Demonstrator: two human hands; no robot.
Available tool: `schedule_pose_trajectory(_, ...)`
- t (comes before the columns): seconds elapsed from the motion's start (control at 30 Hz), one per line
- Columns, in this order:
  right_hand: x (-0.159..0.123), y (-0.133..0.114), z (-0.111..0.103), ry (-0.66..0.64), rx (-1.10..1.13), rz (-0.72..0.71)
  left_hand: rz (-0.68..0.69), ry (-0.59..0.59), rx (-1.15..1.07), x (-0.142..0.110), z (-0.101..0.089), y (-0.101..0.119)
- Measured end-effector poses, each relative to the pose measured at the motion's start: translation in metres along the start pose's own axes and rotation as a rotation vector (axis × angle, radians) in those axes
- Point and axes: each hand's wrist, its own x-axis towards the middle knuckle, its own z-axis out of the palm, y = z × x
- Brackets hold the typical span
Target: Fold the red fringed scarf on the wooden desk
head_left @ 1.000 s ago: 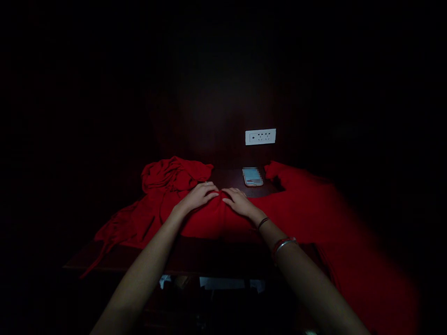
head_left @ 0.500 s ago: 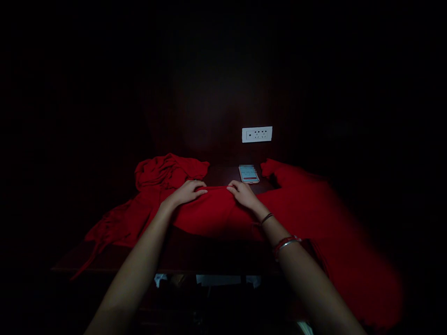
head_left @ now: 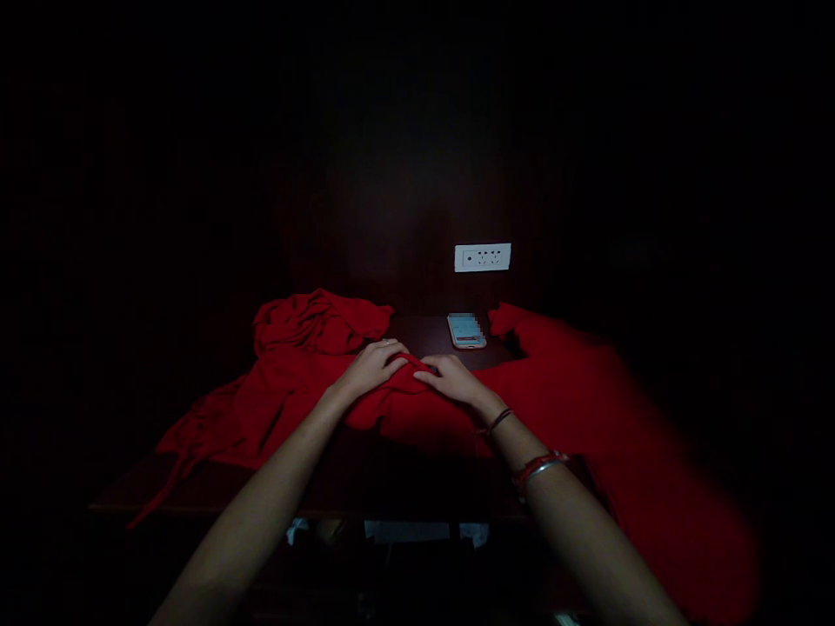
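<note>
Red cloth [head_left: 424,422] is pinched at its far edge by left hand [head_left: 371,368] and right hand [head_left: 452,380] fingers; even tension is advised.

Red, glorious red, plain right across the cloth [head_left: 554,391], sinking almost to black in the creases and along the shadowed right edge. Up to the socket plate [head_left: 483,257]: crisp white, dotted with black! Pale blue on the phone screen [head_left: 463,325], with a red bar [head_left: 468,339] low down. Red and silver on the bangles [head_left: 543,467], near-black on the wristband [head_left: 501,420], deep reddish brown across the table [head_left: 417,335].
</note>
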Motion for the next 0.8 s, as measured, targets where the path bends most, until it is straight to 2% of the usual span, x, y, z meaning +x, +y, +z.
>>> schedule_pose_trajectory(0.07,0.001,0.0,-0.003,0.026,0.031,0.054,-0.023,-0.011,0.032,-0.001,0.0,-0.003)
schedule_pose_trajectory(0.17,0.004,0.012,-0.013,0.18,0.125,0.167,-0.119,-0.122,0.133,-0.008,-0.004,-0.022)
schedule_pose_trajectory(0.3,0.001,0.038,-0.029,0.416,0.2,0.498,-0.329,-0.276,0.311,-0.02,-0.01,-0.049)
schedule_pose_trajectory(0.37,-0.002,0.045,-0.033,0.486,0.138,0.651,-0.377,-0.313,0.364,-0.022,-0.012,-0.053)
schedule_pose_trajectory(0.4,-0.003,0.045,-0.034,0.493,0.086,0.679,-0.37,-0.319,0.375,-0.021,-0.011,-0.052)
schedule_pose_trajectory(0.47,-0.004,0.041,-0.03,0.469,-0.037,0.634,-0.31,-0.277,0.355,-0.017,-0.01,-0.043)
schedule_pose_trajectory(0.63,-0.004,0.017,-0.012,0.231,-0.231,0.32,-0.094,0.014,0.247,-0.005,-0.002,-0.001)
schedule_pose_trajectory(0.7,-0.004,0.01,-0.009,0.14,-0.256,0.226,0.009,0.014,0.231,-0.003,0.0,0.013)
schedule_pose_trajectory(0.8,-0.005,0.007,-0.011,0.034,-0.274,0.137,0.115,-0.082,0.2,-0.004,0.001,0.024)
